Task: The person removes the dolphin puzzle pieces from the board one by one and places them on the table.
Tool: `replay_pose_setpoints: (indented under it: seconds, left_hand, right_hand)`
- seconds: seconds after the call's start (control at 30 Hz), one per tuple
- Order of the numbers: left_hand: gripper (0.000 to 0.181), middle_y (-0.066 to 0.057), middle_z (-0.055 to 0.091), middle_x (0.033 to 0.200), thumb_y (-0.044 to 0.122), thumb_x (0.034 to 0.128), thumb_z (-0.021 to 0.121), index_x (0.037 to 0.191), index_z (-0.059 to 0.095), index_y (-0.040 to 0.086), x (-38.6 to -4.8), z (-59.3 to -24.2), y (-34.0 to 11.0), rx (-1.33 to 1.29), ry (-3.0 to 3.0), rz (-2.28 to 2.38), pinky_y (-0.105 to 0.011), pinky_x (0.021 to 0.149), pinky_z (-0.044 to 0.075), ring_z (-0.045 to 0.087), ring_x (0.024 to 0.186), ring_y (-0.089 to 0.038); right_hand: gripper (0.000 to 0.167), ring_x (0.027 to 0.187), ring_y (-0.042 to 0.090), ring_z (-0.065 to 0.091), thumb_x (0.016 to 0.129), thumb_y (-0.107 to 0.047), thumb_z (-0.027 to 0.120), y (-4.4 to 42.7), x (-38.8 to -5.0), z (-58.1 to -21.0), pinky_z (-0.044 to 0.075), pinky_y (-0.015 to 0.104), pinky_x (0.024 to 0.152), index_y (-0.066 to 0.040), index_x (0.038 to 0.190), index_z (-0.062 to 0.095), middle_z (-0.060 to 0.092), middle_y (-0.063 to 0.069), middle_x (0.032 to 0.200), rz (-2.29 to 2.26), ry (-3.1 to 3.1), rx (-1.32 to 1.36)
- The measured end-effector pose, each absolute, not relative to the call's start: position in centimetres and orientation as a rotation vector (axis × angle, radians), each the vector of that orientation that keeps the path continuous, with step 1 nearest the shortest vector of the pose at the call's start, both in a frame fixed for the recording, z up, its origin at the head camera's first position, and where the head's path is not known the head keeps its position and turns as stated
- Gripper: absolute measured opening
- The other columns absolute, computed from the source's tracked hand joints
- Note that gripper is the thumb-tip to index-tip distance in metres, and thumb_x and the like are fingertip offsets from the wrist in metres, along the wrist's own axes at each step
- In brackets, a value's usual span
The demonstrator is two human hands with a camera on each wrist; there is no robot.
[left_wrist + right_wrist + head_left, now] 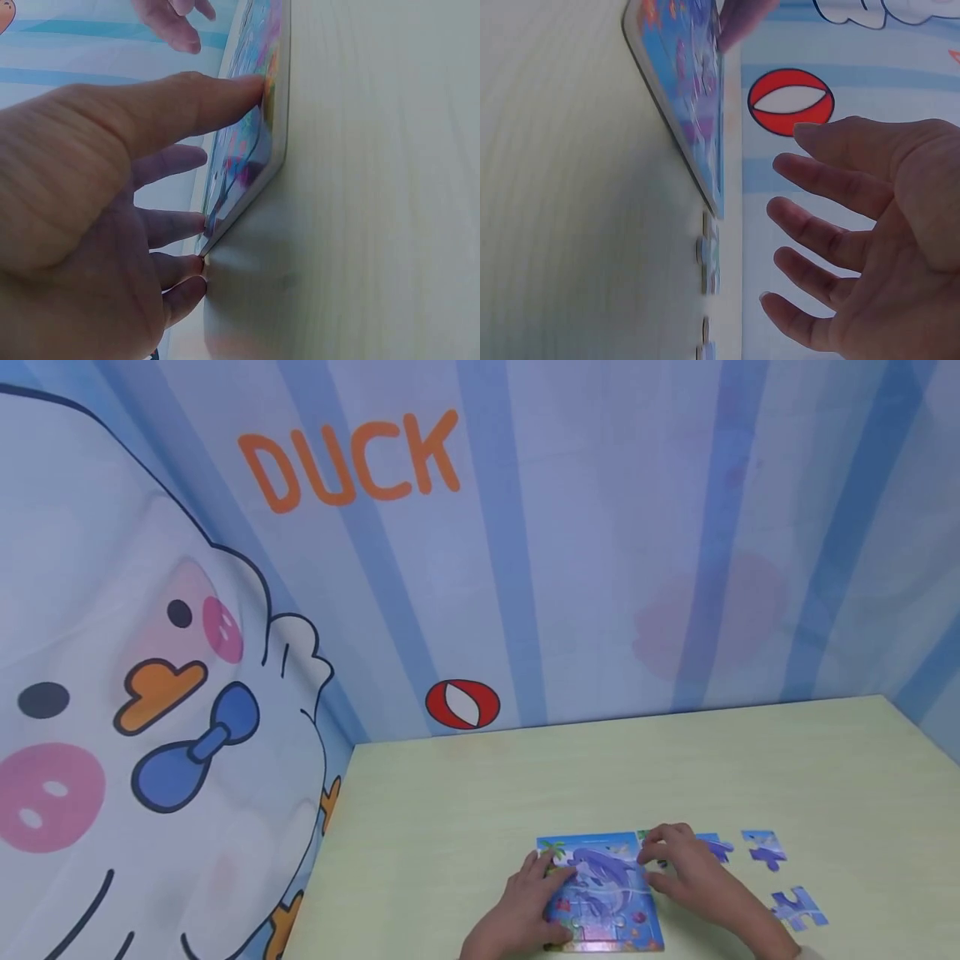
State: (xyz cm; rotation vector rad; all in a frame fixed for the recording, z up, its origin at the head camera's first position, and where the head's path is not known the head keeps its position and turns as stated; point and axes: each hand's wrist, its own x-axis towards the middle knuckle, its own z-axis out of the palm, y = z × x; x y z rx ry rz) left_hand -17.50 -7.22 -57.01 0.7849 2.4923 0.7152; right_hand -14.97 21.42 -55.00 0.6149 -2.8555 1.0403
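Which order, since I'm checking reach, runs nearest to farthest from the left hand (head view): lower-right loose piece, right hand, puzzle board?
1. Puzzle board: touching the left hand.
2. Right hand: by board's right edge.
3. Lower-right loose piece: farther right.

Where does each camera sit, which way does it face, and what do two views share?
Head: on the head, facing forward and down at the table, dolphin puzzle and DUCK backdrop; left hand and right hand show.
Left wrist: on that wrist, facing past the left hand to the dolphin puzzle; part of the right hand shows.
Right wrist: on that wrist, facing past the right hand to the dolphin puzzle and backdrop; part of the left hand shows.
Shared: head and right wrist both show the red-and-white ball print.
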Motion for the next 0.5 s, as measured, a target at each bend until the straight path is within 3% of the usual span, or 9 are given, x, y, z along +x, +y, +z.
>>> replay_pose_setpoints:
  seconds: [0.23,0.5]
  left_hand:
    - [0.078,-0.013,0.03,0.162,0.032,0.0847,0.082,0.151,0.047,0.013,-17.5,-57.1,-7.1,0.794,2.54,0.649,-0.056,0.115,0.028,0.02,0.15,-0.039]
    - [0.081,-0.013,0.03,0.162,0.035,0.0855,0.081,0.151,0.044,0.005,-17.4,-56.8,-7.1,0.801,2.54,0.644,-0.056,0.115,0.028,0.02,0.151,-0.039]
  right_hand:
    - [0.005,0.109,0.039,0.051,0.086,-0.013,0.079,19.3,-15.5,-55.3,0.045,0.061,0.084,-0.016,0.091,0.077,0.06,0.002,0.108,1.015,-2.922,0.676]
    - [0.006,0.105,0.033,0.05,0.088,-0.016,0.077,17.9,-15.4,-56.1,0.044,0.056,0.08,-0.014,0.094,0.078,0.06,0.003,0.111,0.941,-2.903,0.823]
